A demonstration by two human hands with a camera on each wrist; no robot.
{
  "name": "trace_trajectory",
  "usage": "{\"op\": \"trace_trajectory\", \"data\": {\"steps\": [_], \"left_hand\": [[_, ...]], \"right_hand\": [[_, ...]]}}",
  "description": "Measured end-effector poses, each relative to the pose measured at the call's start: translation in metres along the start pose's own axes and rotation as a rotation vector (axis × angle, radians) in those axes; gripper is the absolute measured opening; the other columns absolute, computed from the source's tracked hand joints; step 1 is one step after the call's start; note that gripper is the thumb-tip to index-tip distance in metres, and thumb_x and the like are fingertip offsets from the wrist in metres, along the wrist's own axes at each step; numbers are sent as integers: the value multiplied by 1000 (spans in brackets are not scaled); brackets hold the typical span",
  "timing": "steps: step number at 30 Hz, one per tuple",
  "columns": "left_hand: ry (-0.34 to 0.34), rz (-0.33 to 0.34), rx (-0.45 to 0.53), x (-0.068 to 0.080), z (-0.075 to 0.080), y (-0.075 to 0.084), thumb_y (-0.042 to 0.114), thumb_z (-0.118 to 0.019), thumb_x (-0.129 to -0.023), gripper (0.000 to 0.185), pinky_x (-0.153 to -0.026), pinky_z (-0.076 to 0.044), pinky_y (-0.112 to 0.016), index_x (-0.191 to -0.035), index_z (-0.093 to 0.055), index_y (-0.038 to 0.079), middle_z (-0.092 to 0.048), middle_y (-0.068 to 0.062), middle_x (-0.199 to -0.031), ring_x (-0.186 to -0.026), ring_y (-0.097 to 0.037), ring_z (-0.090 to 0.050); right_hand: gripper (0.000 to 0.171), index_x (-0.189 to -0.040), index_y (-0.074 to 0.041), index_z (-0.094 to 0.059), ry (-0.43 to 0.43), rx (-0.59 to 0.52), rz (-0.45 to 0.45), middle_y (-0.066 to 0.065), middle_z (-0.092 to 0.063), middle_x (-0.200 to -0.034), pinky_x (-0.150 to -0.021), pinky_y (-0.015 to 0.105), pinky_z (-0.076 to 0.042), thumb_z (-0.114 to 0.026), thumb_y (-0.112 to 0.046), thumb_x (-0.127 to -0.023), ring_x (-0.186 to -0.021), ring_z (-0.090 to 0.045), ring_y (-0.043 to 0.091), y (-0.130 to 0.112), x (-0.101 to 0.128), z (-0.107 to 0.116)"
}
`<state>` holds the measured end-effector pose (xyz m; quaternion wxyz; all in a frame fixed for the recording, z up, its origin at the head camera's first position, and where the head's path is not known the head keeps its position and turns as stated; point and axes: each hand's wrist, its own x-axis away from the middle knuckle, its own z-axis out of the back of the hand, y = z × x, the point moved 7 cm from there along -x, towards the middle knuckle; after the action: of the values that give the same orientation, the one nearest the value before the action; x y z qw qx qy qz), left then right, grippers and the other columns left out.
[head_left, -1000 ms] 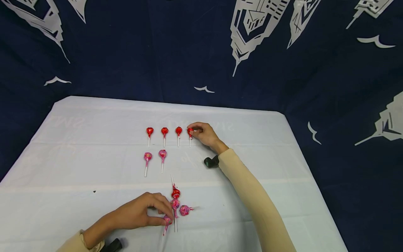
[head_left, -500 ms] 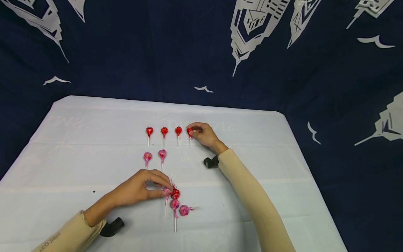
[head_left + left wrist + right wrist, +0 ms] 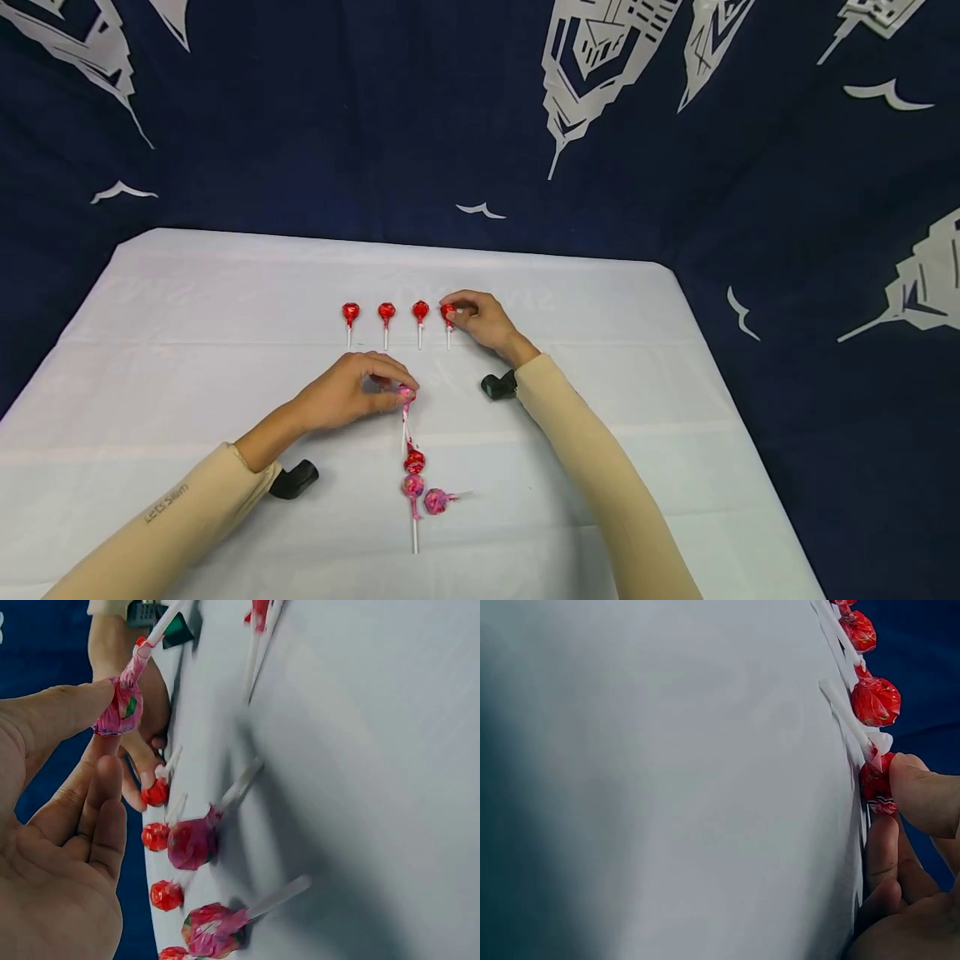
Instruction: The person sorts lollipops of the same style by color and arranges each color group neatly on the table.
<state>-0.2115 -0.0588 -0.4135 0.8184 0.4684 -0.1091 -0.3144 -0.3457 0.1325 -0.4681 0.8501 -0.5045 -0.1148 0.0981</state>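
Note:
My left hand [image 3: 356, 389] pinches a pink lollipop [image 3: 118, 712] by its wrapped head between thumb and fingers, stick pointing toward me. In the left wrist view it hangs over the white cloth, beyond two pink lollipops [image 3: 193, 844] that lie on the table; in the head view my hand hides those two. At the right end of the far row, my right hand [image 3: 486, 321] pinches a red lollipop [image 3: 877, 784] by its head. Three more red lollipops [image 3: 386, 311] lie to its left in that row, sticks toward me.
Nearer me lie a red lollipop [image 3: 414, 462] with its stick pointing away, a pink lollipop [image 3: 413, 486] touching its head, and another pink one [image 3: 436, 501] lying sideways. The white-covered table [image 3: 225, 275] ends at a dark blue patterned curtain [image 3: 337, 125].
My left hand has carried its pink lollipop from beside the near lollipops away from me, up toward the pink row. My right hand has stayed at the end of the red row.

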Motion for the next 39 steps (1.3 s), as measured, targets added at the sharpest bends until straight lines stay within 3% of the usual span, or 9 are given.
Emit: {"op": "trace_trajectory", "data": {"steps": [6, 12, 15, 19, 39], "left_hand": [[28, 13, -41, -21, 9, -5, 8, -77, -87, 19, -81, -50, -38, -106, -78, 11, -75, 3, -105, -90, -16, -59], [31, 45, -76, -36, 9, -11, 11, -77, -88, 18, -81, -51, -38, -106, -78, 10, -75, 1, -104, -89, -17, -61], [35, 60, -86, -41, 7, -17, 11, -77, -88, 17, -84, -50, -40, -105, -79, 10, -75, 0, -105, -93, -21, -63], [31, 53, -111, -45, 3, -23, 10, -77, -88, 18, -88, -48, -42, -106, -79, 10, -76, -1, -105, -100, -24, -63], [7, 92, -226, -47, -5, -37, 13, -75, -90, 19, -93, -40, -42, -109, -76, 11, -74, -2, -108, -102, -24, -55]], "right_hand": [[23, -118, -14, -72, 2, 2, -2, 1, -64, -100, -68, 23, -37, -67, -11, -96, -76, -46, 11, 0, 1, -1], [24, -120, -12, -71, -2, -3, 3, 4, -67, -108, -70, 23, -38, -67, -11, -96, -79, -46, 11, -2, 2, -1], [24, -120, -12, -71, -5, -6, 2, 2, -64, -97, -69, 24, -37, -67, -11, -96, -77, -46, 11, -2, 2, 0], [23, -119, -13, -72, -8, -14, 2, -1, -55, -85, -67, 25, -36, -68, -11, -96, -73, -45, 11, -1, 2, 0], [22, -117, -14, -72, -3, -11, 2, -1, -54, -83, -68, 25, -36, -67, -11, -96, -74, -45, 12, -1, 2, 0]]}}
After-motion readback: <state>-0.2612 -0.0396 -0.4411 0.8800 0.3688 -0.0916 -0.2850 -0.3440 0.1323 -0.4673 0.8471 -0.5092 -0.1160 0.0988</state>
